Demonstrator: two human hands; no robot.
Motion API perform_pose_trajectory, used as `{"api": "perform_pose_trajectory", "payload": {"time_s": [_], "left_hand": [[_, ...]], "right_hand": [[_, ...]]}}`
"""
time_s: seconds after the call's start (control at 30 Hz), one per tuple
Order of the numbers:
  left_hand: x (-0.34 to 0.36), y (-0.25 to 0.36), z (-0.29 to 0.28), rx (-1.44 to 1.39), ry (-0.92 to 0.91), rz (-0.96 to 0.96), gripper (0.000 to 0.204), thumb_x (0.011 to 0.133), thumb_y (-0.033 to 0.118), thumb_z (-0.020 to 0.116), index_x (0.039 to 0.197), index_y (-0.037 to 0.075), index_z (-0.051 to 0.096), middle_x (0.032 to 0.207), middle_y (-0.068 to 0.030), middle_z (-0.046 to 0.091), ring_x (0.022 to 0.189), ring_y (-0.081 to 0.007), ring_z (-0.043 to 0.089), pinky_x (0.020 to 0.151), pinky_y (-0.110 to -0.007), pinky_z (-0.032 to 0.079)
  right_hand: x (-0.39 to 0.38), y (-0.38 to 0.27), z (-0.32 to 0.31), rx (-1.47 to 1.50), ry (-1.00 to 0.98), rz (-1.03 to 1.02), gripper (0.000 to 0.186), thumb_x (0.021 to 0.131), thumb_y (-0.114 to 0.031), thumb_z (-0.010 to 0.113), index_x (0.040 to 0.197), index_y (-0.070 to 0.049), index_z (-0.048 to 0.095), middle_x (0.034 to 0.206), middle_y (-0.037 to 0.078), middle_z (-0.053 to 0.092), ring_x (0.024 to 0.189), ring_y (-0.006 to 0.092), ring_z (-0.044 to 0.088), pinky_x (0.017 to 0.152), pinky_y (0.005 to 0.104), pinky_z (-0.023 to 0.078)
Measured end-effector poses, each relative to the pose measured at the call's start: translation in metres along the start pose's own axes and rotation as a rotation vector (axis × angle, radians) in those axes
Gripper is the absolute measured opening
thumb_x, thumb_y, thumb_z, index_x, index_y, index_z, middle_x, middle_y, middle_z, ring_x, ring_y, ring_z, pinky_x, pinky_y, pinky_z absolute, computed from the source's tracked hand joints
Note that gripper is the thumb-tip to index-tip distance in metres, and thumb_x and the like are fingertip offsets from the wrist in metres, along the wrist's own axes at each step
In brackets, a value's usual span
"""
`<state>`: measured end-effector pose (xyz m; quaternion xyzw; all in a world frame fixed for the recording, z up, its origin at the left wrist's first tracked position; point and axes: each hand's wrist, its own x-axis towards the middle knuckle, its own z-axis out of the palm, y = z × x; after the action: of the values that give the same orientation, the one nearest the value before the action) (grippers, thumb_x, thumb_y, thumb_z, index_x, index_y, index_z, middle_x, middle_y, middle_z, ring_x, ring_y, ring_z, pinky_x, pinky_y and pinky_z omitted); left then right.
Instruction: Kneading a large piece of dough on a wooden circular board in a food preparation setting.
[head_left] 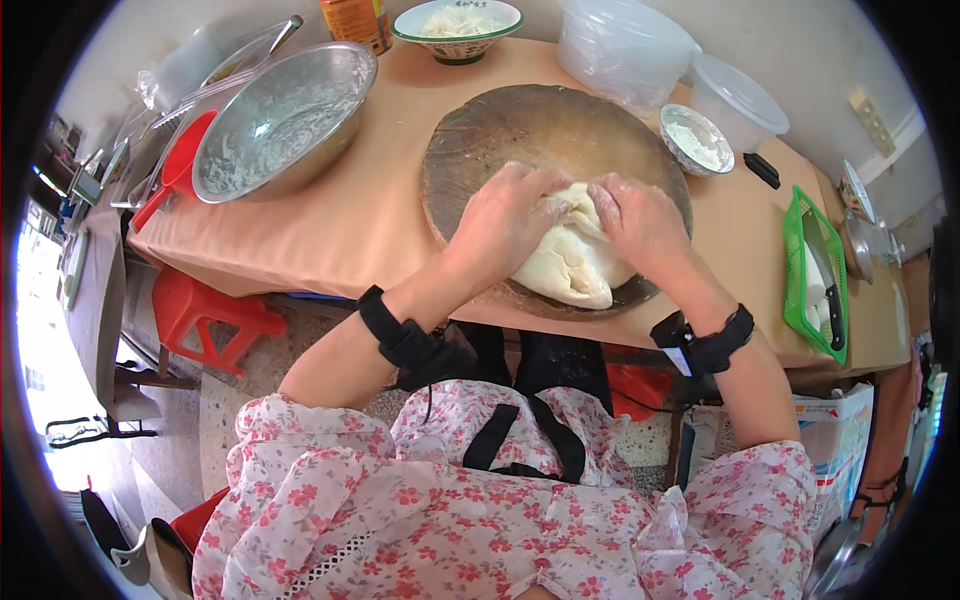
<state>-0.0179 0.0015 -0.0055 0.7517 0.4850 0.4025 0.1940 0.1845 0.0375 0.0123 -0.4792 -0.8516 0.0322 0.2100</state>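
The lump of white dough (575, 255) lies on the round wooden board (500, 130), toward the board's near edge, on the table covered in a tan cloth (360, 220). Both hands are on it. The left hand (505, 215) presses down on the dough's upper left part, fingers spread and curled over the top, palm down — flour dusts the knuckles. The right hand (640, 220) sits just beside it on the upper right part, fingers bent inward and gripping a fold of dough. The fingertips of the two hands nearly meet at the top of the lump; the lower half of the dough shows free below the palms.

Both forearms come up from the lower edge and converge on the board, each with a black strap at the wrist. Sleeves are a pink floral fabric.

Around the board: a large steel mixing bowl (285, 120) with flour residue to the left, a red scoop (180, 165) beside it, a small metal dish of flour (697, 140) touching the board's right rim, a green-rimmed bowl (458, 25) at the far edge, and clear plastic containers (625, 45) to the far right. A green basket (815, 270) holding a knife sits at the right end — well apart from the hands. A red stool (205, 315) stands under the table.
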Motion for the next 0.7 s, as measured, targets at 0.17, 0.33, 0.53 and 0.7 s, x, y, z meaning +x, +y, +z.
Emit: {"api": "perform_pose_trajectory", "payload": {"time_s": [0.17, 0.33, 0.53, 0.7], "left_hand": [[0.029, 0.012, -0.017, -0.065, 0.150, 0.091, 0.030, 0.087, 0.010, 0.065, 0.116, 0.008, 0.063, 0.107, -0.0154, 0.060, 0.100, -0.0304, 0.061, 0.088, -0.038, 0.049], [0.045, -0.015, -0.008, 0.073, 0.076, 0.018, 0.035, 0.087, 0.018, 0.067, 0.119, 0.005, 0.063, 0.111, -0.0168, 0.060, 0.103, -0.0298, 0.060, 0.090, -0.039, 0.049], [0.080, 0.000, -0.033, 0.153, -0.262, -0.210, 0.048, 0.085, 0.035, 0.070, 0.118, 0.001, 0.061, 0.106, -0.0192, 0.064, 0.099, -0.0319, 0.063, 0.089, -0.039, 0.049], [0.091, -0.014, -0.025, 0.122, -0.301, -0.075, 0.046, 0.085, 0.032, 0.070, 0.115, -0.001, 0.062, 0.107, -0.0212, 0.065, 0.101, -0.0340, 0.063, 0.089, -0.040, 0.049]], "right_hand": [[0.029, -0.006, -0.027, 0.005, 0.133, -0.082, 0.032, 0.097, -0.033, 0.049, 0.098, -0.004, 0.062, 0.085, 0.020, 0.064, 0.081, 0.0407, 0.063, 0.071, 0.0503, 0.050], [0.047, 0.025, -0.002, 0.119, 0.030, -0.099, 0.037, 0.095, -0.032, 0.053, 0.118, -0.004, 0.061, 0.102, 0.020, 0.066, 0.098, 0.0373, 0.062, 0.085, 0.0444, 0.049], [0.070, 0.019, -0.034, 0.217, -0.424, 0.167, 0.042, 0.090, -0.026, 0.063, 0.124, -0.001, 0.057, 0.117, 0.016, 0.065, 0.107, 0.0257, 0.062, 0.093, 0.0363, 0.046], [0.071, 0.026, -0.034, 0.313, -0.458, 0.132, 0.048, 0.086, -0.026, 0.068, 0.125, -0.001, 0.056, 0.116, 0.017, 0.064, 0.108, 0.0262, 0.061, 0.093, 0.0361, 0.046]]}}
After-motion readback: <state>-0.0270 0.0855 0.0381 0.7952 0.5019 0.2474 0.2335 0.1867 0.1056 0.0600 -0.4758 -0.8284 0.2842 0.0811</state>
